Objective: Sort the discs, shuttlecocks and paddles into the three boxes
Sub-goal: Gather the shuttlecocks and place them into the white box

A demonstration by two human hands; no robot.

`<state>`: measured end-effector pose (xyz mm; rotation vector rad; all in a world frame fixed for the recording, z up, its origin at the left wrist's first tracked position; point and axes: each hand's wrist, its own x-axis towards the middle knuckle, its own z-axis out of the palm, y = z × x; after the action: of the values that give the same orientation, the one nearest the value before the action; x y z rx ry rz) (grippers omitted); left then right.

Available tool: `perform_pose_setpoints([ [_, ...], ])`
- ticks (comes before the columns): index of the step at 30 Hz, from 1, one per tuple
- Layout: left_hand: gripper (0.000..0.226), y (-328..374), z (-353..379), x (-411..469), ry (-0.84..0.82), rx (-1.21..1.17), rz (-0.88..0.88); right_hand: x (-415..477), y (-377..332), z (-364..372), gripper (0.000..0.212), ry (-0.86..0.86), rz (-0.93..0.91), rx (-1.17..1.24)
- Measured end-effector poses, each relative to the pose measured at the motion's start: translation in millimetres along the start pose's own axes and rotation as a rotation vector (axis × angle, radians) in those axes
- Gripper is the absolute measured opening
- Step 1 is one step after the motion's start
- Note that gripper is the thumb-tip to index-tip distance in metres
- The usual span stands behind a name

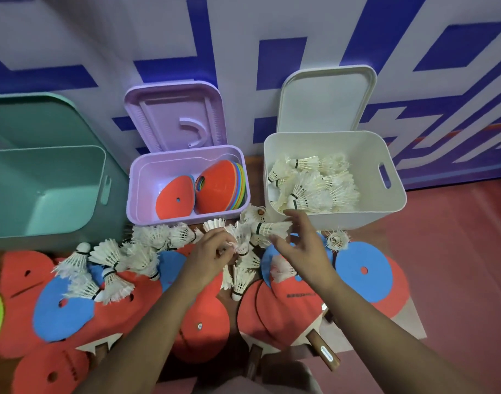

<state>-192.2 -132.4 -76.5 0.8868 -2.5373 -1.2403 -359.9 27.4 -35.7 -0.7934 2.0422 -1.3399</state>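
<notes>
My left hand [209, 254] is positioned near the centre of the loose pile, fingers curled, pinching the feathers of one shuttlecock [241, 245] at the fingertips; this pinched shuttlecock sits just right of the thumb, white-feathered, partly hidden among its neighbours. My right hand [303, 248] is released, fingers spread and relaxed, hovering just right of the left hand and grasping nothing. A horizontal shuttlecock [272, 228] lies just left of the right index finger, cork end to the left, with a dark band behind the cork. The white box [343, 220] stands directly beyond the right hand, its near wall just beside the fingertips; it contains sorted shuttlecocks [309, 189], all white-feathered with dark bands. The purple box [135, 194] stands to its left, beyond the left hand, holding a stack of cone discs [221, 189] on edge, red in front with other colours behind, and one flat red disc [175, 199]. The green box [44, 200] is at far left; nothing shows inside it. The white lid [326, 100], purple lid [175, 115] and green lid [30, 118] each lean on the wall behind their box. Further loose shuttlecocks [112, 268] spread left of the left hand, lying on red and blue discs. A blue disc [363, 271] lies right of the right wrist. Red-faced paddles [286, 311] lie under my forearms, one wooden handle [324, 351] pointing near-right
</notes>
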Motion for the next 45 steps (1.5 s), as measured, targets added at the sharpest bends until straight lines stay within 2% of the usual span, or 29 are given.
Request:
perform_pose_setpoints([
  [2, 0.013, 6.2, -6.2, -2.5, -0.018, -0.112, -0.037, 3.0, -9.9, 4.8, 0.049, -0.053, -0.045, -0.047],
  [4, 0.019, 12.4, -9.0, -4.5, -0.031, -0.271, -0.072, 6.3, -12.8, 8.7, 0.049, -0.077, -0.099, -0.209],
  [6, 0.026, 15.6, -10.1, -7.6, -0.038, -0.332, -0.091, 8.7, -12.1, 10.2, 0.049, -0.092, -0.093, -0.291],
  [9, 0.057, 19.0, -10.2, -12.9, -0.061, -0.386, -0.162, 8.6, -10.7, 12.2, 0.055, -0.150, -0.068, -0.231],
  [11, 0.066, 23.0, -8.9, -15.4, -0.071, -0.491, -0.222, 4.8, -11.9, 15.9, 0.061, -0.159, -0.025, -0.107],
  [15, 0.048, 24.4, -6.0, -17.5, -0.149, -0.494, -0.259, -1.5, -13.1, 20.5, 0.053, -0.109, 0.069, 0.103],
  [17, 0.045, 27.9, -5.5, -19.4, -0.216, -0.476, -0.277, -4.2, -15.5, 21.5, 0.049, -0.127, 0.059, 0.110],
  [21, 0.046, 38.0, 2.0, -23.6, -0.274, -0.562, -0.283, -8.9, -23.6, 17.1, 0.026, -0.157, 0.083, 0.032],
  [23, 0.052, 40.4, 5.8, -24.4, -0.265, -0.562, -0.283, -9.8, -26.4, 9.9, 0.025, -0.180, 0.100, 0.041],
  [26, 0.046, 40.8, 6.4, -23.0, -0.180, -0.588, -0.331, -6.4, -11.8, -4.5, 0.027, -0.059, 0.171, 0.105],
  [28, 0.044, 38.9, 5.5, -21.9, -0.120, -0.589, -0.347, -1.4, 23.7, -12.2, 0.032, -0.007, 0.240, -0.058],
  [30, 0.043, 38.6, 5.3, -21.3, -0.089, -0.601, -0.350, 0.2, 67.8, -16.0, 0.046, -0.090, 0.338, -0.364],
  [32, 0.043, 33.6, 7.1, -20.5, -0.047, -0.647, -0.383, -2.5, 102.9, -11.9, 0.055, -0.201, 0.414, -0.542],
  [34, 0.043, 29.7, 9.7, -21.1, -0.012, -0.672, -0.421, -4.3, 120.4, -2.1, 0.058, -0.231, 0.413, -0.574],
  [38, 0.041, 23.4, 17.7, -26.6, -0.007, -0.703, -0.458, -2.7, 128.2, 15.5, 0.045, -0.174, 0.356, -0.544],
  [40, 0.040, 22.0, 20.9, -28.9, 0.016, -0.737, -0.488, -3.2, 127.6, 18.2, 0.040, -0.220, 0.329, -0.549],
  [43, 0.036, 24.1, 23.2, -32.6, 0.052, -0.800, -0.530, 0.2, 127.4, 13.5, 0.045, -0.308, 0.283, -0.623],
  [45, 0.034, 23.8, 23.2, -34.7, 0.072, -0.834, -0.549, 2.6, 122.9, 9.1, 0.032, -0.358, 0.227, -0.666],
])
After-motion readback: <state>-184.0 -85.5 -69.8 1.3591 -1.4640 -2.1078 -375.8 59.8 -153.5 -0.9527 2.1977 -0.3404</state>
